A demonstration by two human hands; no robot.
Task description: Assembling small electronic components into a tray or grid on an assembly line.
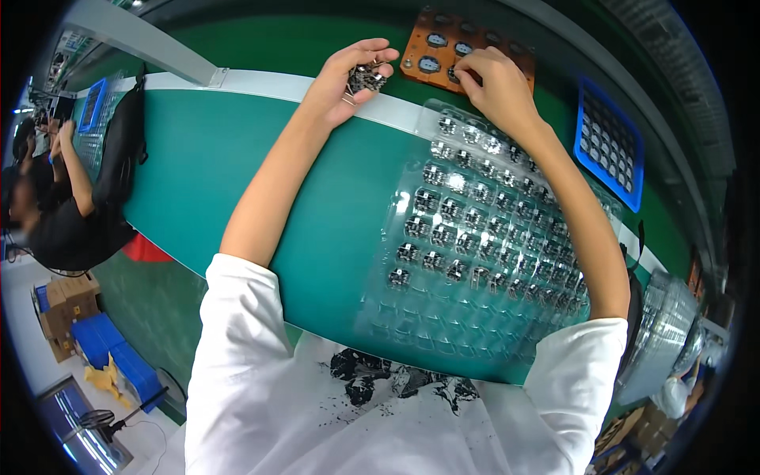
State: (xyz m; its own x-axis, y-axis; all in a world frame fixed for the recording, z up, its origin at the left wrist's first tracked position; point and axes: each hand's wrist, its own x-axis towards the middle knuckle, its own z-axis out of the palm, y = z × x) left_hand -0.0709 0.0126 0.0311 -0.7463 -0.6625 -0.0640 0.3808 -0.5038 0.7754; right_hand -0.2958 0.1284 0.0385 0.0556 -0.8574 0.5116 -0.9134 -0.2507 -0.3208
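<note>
My left hand [326,89] is cupped palm up above the bench's far edge, its fingers curled round a heap of small shiny metal parts [366,77]. To its right, my right hand [500,89] reaches over an orange fixture block [415,49] whose wells hold round dark-and-silver pieces [429,64]. Thumb and forefinger are pinched together at the block's near side; what lies between them is too small to make out. Below my right forearm a clear plastic blister tray [419,321] holds rows of small black-and-silver parts [441,235]; its nearest rows of pockets show no parts.
A blue tray [638,178] of round pieces stands beyond my right forearm. A grey metal post [150,43] rises at the bench's far left. Another person's forearm [77,178] shows at left. Stacked clear trays [661,324] are at right; cartons [71,309] stand lower left.
</note>
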